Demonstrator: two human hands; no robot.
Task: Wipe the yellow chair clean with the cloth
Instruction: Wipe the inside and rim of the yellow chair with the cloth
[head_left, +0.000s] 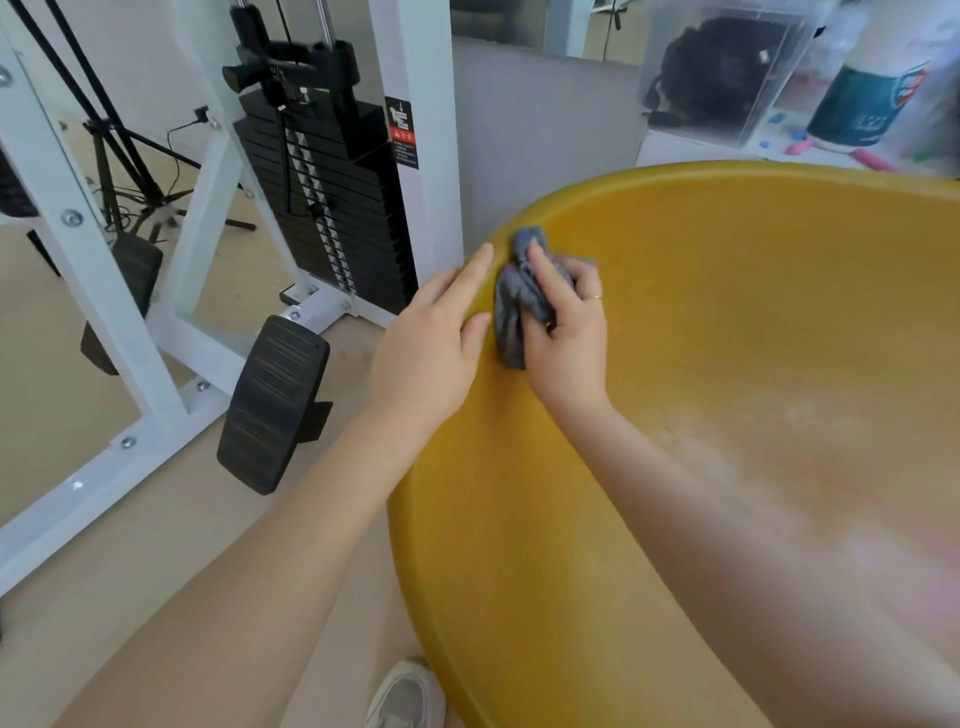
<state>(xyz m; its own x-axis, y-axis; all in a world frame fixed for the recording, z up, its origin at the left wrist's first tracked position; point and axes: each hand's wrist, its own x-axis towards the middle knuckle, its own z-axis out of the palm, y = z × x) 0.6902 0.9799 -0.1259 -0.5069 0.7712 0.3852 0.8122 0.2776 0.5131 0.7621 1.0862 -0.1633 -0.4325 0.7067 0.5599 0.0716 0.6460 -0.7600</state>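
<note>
The yellow chair (727, 322) is a large round bowl-shaped shell that fills the right half of the head view. A crumpled grey cloth (514, 306) lies pressed against the inside of its left rim. My right hand (566, 332) is closed on the cloth, a ring on one finger. My left hand (431, 343) rests flat on the outside of the same rim, fingers stretched along the edge and thumb against it, just left of the cloth.
A white weight machine with a black plate stack (332, 208) and black foot pedals (270, 405) stands on the beige floor to the left. A grey partition (540, 124) is behind the chair, with clear boxes and a bottle (867, 98) at back right. My shoe (405, 696) shows below.
</note>
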